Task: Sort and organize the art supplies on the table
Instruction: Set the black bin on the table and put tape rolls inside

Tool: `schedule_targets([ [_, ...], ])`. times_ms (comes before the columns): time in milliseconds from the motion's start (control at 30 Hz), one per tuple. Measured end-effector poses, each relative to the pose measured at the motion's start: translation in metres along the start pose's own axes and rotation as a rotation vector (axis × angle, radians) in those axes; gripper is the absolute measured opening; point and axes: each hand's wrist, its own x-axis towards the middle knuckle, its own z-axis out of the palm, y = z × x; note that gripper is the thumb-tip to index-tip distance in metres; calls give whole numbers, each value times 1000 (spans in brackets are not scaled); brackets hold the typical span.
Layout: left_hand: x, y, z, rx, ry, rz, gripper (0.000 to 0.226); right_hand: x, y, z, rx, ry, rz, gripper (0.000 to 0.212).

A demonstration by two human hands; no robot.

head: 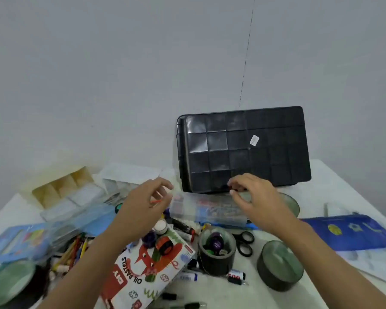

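Note:
My left hand [143,206] hovers over the table's middle, fingers curled, with a thin orange stick [157,200] near its fingers. My right hand [254,199] pinches a small dark object [228,188] at the front edge of the black compartment tray [245,148], which leans against the wall. Under both hands lies a clear plastic case [210,210] with colourful contents. An oil pastels box [147,270] lies in front, with an orange-black tape roll [164,246] on it. A grey cup [216,253] holds small items.
A wooden divider box [60,186] and clear boxes [129,177] stand at the back left. Pencils [74,253] lie at left beside a green-lidded jar [9,282]. Black scissors [245,243], a grey round tin [280,264], a blue pouch [352,231] and loose markers [187,276] lie around.

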Motion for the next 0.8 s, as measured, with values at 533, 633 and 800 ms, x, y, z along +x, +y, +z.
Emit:
schedule_targets([
  [533,60,-64,66,437,-551,-225,87,22,37,61,-410,-559,139,70],
  [633,59,-68,64,503,-480,-185,84,22,39,60,-420,-570,114,71],
  [800,50,-65,57,385,-401,-193,81,23,34,45,-418,-534,67,68],
])
